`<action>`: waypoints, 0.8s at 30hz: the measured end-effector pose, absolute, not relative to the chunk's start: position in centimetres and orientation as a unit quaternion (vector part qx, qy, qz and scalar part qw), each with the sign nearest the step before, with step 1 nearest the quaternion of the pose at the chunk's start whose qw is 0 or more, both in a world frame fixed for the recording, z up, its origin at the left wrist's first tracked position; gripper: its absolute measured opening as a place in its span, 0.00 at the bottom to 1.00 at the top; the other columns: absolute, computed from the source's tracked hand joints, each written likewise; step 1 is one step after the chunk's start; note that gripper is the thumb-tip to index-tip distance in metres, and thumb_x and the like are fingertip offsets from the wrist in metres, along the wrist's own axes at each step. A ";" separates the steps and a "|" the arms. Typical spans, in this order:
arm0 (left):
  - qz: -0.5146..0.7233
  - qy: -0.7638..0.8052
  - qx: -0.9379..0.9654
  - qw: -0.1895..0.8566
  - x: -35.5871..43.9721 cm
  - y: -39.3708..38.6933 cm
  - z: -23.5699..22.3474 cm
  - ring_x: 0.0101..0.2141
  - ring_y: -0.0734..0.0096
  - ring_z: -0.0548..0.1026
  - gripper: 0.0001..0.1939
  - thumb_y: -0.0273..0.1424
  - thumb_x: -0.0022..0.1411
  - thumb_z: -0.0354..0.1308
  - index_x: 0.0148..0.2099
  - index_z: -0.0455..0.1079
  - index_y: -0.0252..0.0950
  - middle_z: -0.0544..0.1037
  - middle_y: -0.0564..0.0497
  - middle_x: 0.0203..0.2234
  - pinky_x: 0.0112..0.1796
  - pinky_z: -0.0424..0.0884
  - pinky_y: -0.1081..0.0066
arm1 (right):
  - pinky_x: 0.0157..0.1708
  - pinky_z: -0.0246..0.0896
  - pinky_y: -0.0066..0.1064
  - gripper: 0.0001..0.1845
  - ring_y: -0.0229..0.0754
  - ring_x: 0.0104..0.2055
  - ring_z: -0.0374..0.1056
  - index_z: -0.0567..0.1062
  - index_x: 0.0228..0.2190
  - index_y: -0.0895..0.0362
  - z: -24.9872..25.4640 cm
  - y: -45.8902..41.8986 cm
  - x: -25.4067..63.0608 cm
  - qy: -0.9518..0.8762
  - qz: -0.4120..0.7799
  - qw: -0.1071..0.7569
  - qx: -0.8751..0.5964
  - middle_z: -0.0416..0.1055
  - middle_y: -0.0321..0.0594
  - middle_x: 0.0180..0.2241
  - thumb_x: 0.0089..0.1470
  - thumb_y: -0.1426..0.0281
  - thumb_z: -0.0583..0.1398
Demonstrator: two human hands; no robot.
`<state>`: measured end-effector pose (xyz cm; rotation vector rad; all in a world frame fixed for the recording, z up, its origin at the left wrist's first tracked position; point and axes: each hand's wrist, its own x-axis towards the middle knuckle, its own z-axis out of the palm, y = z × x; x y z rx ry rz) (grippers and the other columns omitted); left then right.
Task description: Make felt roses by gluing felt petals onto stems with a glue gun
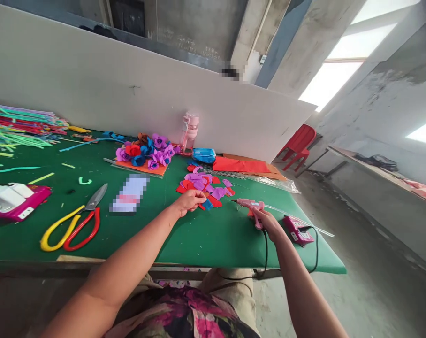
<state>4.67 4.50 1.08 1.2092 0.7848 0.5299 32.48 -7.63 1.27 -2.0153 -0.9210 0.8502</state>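
Note:
My left hand (191,201) is closed in a pinch, with a blue paper petal (208,203) at its fingertips. Just beyond it lies a loose pile of purple and red petals (198,180). My right hand (268,222) grips a pink hot glue gun (251,203) by the handle, its dark nozzle pointing left toward the petals. A black cord (267,249) runs down from the handle. A small orange-red scrap shows partly behind the gun. My right fingers are partly hidden by the hand itself.
Scissors (89,206) with yellow and red handles lie left, near a phone-like blurred item (129,193). Paper flowers (148,151), a pink bottle (189,133) and red paper (241,167) stand behind. A magenta power strip (299,231) sits at the table's right edge.

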 end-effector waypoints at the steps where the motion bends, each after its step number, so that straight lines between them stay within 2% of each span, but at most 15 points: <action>1: 0.246 0.352 0.549 0.717 4.7 4.4 1.1 0.11 0.86 0.47 0.10 0.32 0.50 0.61 0.27 0.62 0.35 0.55 0.62 0.11 0.15 0.40 0.78 | 0.21 0.51 0.28 0.25 0.37 0.20 0.59 0.70 0.18 0.58 1.1 -7.6 32.7 -0.391 0.288 0.322 -0.813 0.64 0.36 0.15 0.46 0.48 0.56; 4: 0.282 0.344 0.566 0.694 4.8 4.2 1.3 0.12 0.85 0.47 0.09 0.33 0.51 0.59 0.27 0.61 0.36 0.55 0.62 0.12 0.15 0.43 0.78 | 0.24 0.52 0.30 0.29 0.42 0.23 0.63 0.68 0.14 0.56 1.5 -8.0 32.9 -0.469 0.166 0.164 -0.852 0.66 0.39 0.15 0.49 0.46 0.50; 6: 0.329 0.341 0.606 0.639 4.9 4.3 1.3 0.14 0.83 0.51 0.08 0.33 0.53 0.56 0.27 0.61 0.36 0.58 0.60 0.14 0.17 0.48 0.78 | 0.25 0.52 0.31 0.28 0.45 0.26 0.65 0.70 0.17 0.56 2.2 -8.3 32.4 -0.469 0.087 0.115 -0.871 0.70 0.42 0.19 0.48 0.45 0.51; 7: 0.351 0.338 0.639 0.596 4.9 4.4 1.3 0.15 0.82 0.55 0.08 0.32 0.53 0.55 0.26 0.61 0.36 0.60 0.59 0.15 0.19 0.51 0.77 | 0.25 0.52 0.31 0.28 0.45 0.27 0.66 0.72 0.19 0.56 2.7 -8.3 31.9 -0.460 0.055 0.117 -0.879 0.72 0.43 0.21 0.47 0.45 0.51; 9: 0.377 0.327 0.709 0.498 4.8 4.7 1.4 0.20 0.78 0.60 0.07 0.30 0.54 0.53 0.25 0.61 0.36 0.64 0.57 0.18 0.24 0.57 0.76 | 0.25 0.53 0.31 0.27 0.45 0.28 0.67 0.74 0.24 0.56 3.5 -8.0 30.5 -0.465 0.043 0.174 -0.867 0.73 0.44 0.25 0.48 0.46 0.51; 11: 0.367 0.321 0.764 0.422 4.4 5.1 1.6 0.23 0.75 0.64 0.06 0.28 0.55 0.52 0.25 0.61 0.36 0.66 0.55 0.20 0.27 0.59 0.75 | 0.26 0.55 0.30 0.26 0.43 0.28 0.68 0.75 0.29 0.57 4.2 -6.8 28.4 -0.511 0.122 0.281 -0.803 0.74 0.42 0.26 0.50 0.48 0.51; 14: 0.339 0.335 0.802 0.359 3.6 5.6 2.2 0.24 0.73 0.66 0.06 0.29 0.57 0.50 0.27 0.62 0.37 0.68 0.55 0.21 0.29 0.59 0.74 | 0.33 0.60 0.30 0.22 0.43 0.34 0.69 0.76 0.34 0.57 4.5 -3.8 24.7 -0.575 0.247 0.393 -0.673 0.76 0.42 0.33 0.50 0.53 0.55; 16: 0.334 0.347 0.812 0.330 2.9 6.0 2.6 0.24 0.72 0.66 0.07 0.30 0.58 0.49 0.27 0.62 0.37 0.68 0.55 0.21 0.29 0.58 0.74 | 0.38 0.60 0.31 0.17 0.43 0.38 0.69 0.77 0.35 0.57 4.4 -1.3 22.4 -0.596 0.298 0.418 -0.618 0.76 0.42 0.37 0.48 0.59 0.58; 18: 0.332 0.354 0.818 0.310 2.2 6.4 3.0 0.23 0.72 0.65 0.08 0.30 0.59 0.48 0.28 0.62 0.38 0.67 0.55 0.20 0.28 0.57 0.74 | 0.37 0.61 0.31 0.14 0.42 0.37 0.70 0.77 0.33 0.57 4.2 0.9 20.5 -0.599 0.345 0.414 -0.592 0.76 0.41 0.35 0.46 0.63 0.59; 24: 0.306 0.364 0.826 0.301 1.1 7.4 2.6 0.22 0.72 0.64 0.07 0.31 0.60 0.48 0.29 0.62 0.38 0.67 0.55 0.20 0.26 0.56 0.75 | 0.24 0.57 0.26 0.08 0.37 0.23 0.65 0.77 0.23 0.58 3.4 4.6 17.5 -0.604 0.418 0.392 -0.554 0.70 0.34 0.19 0.43 0.71 0.57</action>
